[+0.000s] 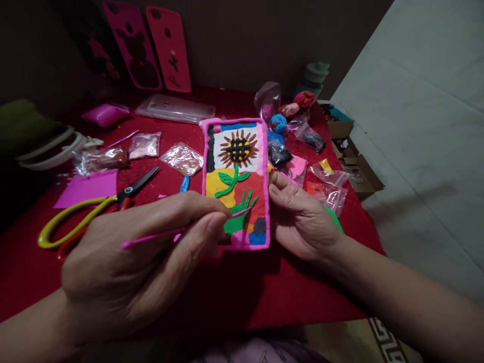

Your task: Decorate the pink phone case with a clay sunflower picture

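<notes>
My left hand pinches a thin pink tool, its tip touching the green clay low on the decorated panel. That panel has a pink clay rim, patches of several colours, and a sunflower with a green stem and leaves. It is tilted up above the red cloth. My right hand grips the panel's right edge between thumb and fingers; some of those fingers are hidden behind it. Yellow-handled scissors lie partly behind my left hand.
Red cloth covers the table. Two pink phone cases lean at the back, with clear cases before them. Clay bags and a blue clay lump lie around. Cardboard boxes and a bottle are on the right.
</notes>
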### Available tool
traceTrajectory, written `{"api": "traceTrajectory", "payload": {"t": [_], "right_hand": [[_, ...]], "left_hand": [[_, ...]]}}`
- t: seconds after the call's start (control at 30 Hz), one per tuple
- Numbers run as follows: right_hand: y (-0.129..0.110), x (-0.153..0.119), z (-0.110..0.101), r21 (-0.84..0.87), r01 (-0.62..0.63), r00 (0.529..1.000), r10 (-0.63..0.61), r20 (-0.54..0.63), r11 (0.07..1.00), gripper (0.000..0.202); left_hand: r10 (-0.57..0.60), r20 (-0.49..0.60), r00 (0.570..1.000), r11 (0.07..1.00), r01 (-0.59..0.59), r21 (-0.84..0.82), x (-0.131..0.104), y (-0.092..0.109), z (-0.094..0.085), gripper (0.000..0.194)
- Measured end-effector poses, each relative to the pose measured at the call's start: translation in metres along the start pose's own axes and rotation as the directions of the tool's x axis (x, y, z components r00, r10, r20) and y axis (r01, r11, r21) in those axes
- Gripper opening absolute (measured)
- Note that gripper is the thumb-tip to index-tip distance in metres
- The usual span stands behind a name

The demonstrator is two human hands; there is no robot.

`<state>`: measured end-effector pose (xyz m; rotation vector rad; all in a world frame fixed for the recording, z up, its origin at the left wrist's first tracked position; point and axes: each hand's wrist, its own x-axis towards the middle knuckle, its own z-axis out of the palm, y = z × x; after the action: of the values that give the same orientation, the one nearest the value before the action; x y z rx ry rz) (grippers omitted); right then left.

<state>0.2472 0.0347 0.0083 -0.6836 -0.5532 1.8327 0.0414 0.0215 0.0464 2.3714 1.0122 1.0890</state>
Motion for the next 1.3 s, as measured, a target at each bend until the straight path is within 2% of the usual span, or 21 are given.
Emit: {"api": "traceTrajectory", "payload": {"t": [0.5,1.03,1.3], "right_hand": [[0.0005,0.0017,-0.0017,0.027,0.016,0.999,-0.017,0.044,1.000,0.011],[0.0006,0.0018,-0.0019,0.021,0.007,1.000,-0.007,0.018,1.000,0.012],[0.0008,0.0012,-0.0012,-0.001,0.007,1.000,-0.007,0.023,1.000,0.011]], "left_hand": [[0.000,-0.008,1.000,1.000,0.000,-0.008,-0.0007,0.0010,-0.0004,0.021],[0.000,0.008,1.000,1.000,0.000,-0.007,-0.0012,0.0017,-0.0038,0.021],[-0.008,-0.025,1.000,1.000,0.009,0.019,-0.0021,0.0007,0.0010,0.022]]}}
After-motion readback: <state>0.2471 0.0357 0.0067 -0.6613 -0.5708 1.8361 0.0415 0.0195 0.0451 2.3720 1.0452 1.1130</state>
